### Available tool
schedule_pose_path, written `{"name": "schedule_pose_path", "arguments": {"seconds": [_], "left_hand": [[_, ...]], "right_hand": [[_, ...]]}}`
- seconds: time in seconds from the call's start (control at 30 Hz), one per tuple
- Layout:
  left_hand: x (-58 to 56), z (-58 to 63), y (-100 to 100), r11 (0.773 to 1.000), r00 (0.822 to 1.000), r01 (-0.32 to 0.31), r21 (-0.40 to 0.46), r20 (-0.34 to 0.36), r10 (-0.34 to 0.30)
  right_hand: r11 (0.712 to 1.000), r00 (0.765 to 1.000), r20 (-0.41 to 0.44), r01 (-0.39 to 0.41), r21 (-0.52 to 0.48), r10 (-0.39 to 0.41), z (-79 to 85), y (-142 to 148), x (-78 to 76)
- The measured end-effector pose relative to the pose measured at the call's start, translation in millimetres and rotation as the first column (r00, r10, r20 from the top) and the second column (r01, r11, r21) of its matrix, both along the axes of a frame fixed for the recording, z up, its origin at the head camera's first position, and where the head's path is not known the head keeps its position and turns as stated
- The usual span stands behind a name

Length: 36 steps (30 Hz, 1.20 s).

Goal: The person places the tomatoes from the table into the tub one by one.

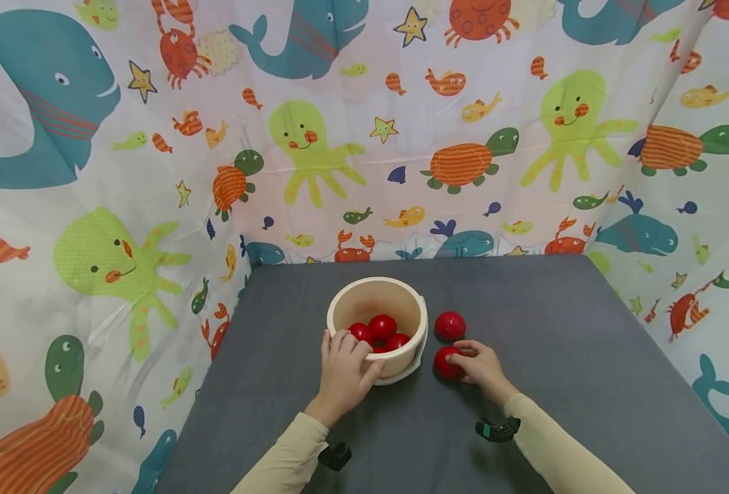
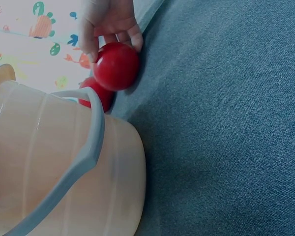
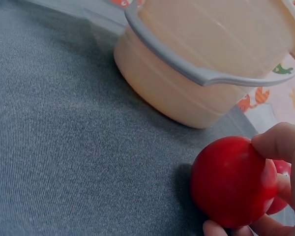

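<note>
A cream bucket (image 1: pixel 377 291) stands upright with several red balls (image 1: pixel 382 327) inside. My left hand (image 1: pixel 346 370) holds the bucket's near left rim, with the fingers over the edge and the thumb on the outer wall. To the right of the bucket, my right hand (image 1: pixel 480 367) grips a red ball (image 3: pixel 233 182) between thumb and fingers, close over the table. Just behind that one lies another red ball (image 1: pixel 450 326) on the cloth. In the left wrist view the right hand's fingers curl round the held ball (image 2: pixel 116 66) from above.
The bucket's grey handle (image 2: pixel 88 152) hangs down along its outer wall. Dark grey cloth (image 1: pixel 550 357) covers the table. A curtain (image 1: pixel 364 165) printed with sea animals closes off the back and both sides.
</note>
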<state>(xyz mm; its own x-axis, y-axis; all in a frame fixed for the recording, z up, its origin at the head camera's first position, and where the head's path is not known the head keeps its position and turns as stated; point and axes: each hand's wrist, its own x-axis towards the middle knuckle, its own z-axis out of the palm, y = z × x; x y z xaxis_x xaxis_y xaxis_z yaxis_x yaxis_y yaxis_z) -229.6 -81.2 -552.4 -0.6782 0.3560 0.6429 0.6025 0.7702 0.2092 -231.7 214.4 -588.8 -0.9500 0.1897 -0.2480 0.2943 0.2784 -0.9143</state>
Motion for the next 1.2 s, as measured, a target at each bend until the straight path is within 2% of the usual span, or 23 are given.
{"name": "schedule_pose_path", "arguments": {"seconds": [0.4, 0.73, 1.0, 1.2], "left_hand": [[-0.4, -0.2, -0.5, 1.000, 1.000, -0.004, -0.002, -0.003, 0.004], [0.6, 2.2, -0.2, 1.000, 1.000, 0.001, 0.004, -0.001, -0.001], [0.2, 4.1, 0.0, 1.000, 1.000, 0.008, 0.007, -0.016, -0.008], [0.7, 5.8, 0.4, 1.000, 1.000, 0.007, 0.006, 0.020, -0.008]], "right_hand": [[0.999, 1.000, 0.016, 0.012, -0.048, -0.012, -4.5, 1.7, -1.8], [0.996, 1.000, 0.013, 0.008, -0.086, -0.007, 0.2, 7.8, 0.3], [0.994, 1.000, -0.024, -0.010, -0.112, 0.008, 21.5, 16.0, 1.9], [0.994, 0.999, -0.033, -0.026, -0.106, 0.023, 39.8, 23.6, -1.9]]}}
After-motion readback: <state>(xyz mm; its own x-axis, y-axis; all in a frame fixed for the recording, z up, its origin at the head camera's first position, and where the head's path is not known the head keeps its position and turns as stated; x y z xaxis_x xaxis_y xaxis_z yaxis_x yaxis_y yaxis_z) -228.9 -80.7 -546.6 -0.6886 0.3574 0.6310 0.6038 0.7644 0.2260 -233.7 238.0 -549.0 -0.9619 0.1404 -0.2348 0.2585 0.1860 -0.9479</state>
